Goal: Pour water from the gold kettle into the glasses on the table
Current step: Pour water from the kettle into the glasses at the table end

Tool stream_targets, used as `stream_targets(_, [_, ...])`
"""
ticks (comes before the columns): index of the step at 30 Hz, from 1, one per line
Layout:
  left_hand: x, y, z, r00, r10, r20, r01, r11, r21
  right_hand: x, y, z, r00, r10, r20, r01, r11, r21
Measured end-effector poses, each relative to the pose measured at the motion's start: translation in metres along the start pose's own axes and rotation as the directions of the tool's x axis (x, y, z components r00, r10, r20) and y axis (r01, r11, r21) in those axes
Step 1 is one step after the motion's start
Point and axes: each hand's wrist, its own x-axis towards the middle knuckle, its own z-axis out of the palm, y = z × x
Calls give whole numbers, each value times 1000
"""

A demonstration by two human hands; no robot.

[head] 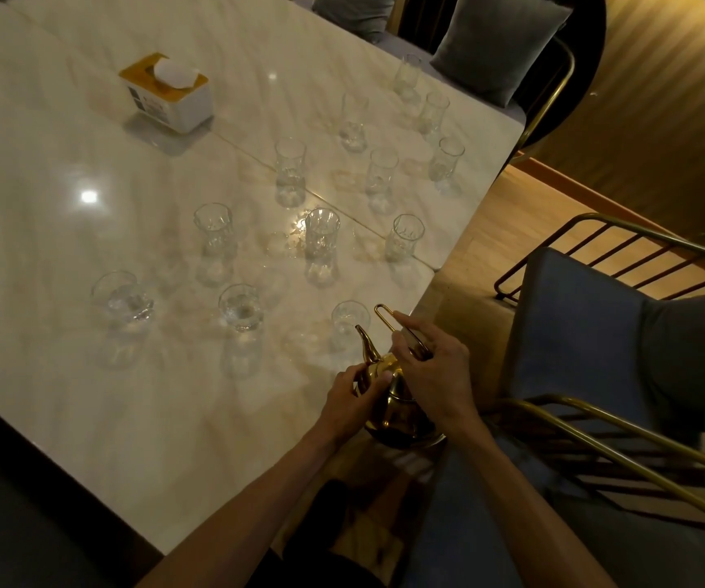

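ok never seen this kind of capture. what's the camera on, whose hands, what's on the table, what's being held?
There is no robot. One wide-angle camera sits on a person's head, looking forward and down at their bare hands. The marble table carries about a dozen clear glasses, such as one mid-table, and a tissue box farther back. At the near edge stands the gold kettle. The left hand cups its body; the right hand holds the handle. The spout points toward the nearest glass. No pouring is visible.

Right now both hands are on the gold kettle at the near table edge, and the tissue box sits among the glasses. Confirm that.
Wrong on the tissue box: the head view shows it apart from the glasses, farther back. Both hands, left hand and right hand, are on the gold kettle.
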Motion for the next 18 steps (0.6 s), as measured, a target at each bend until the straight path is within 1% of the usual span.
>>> stream_targets(10, [1,-6,3,1000,-17,10,17,1000,21,1,2,1,1000,12,4,-12,1000,-28])
stream_targets(18, [1,-8,1,1000,-2,17,3,1000,-4,0,1,2,1000,6,2,-6,1000,-28])
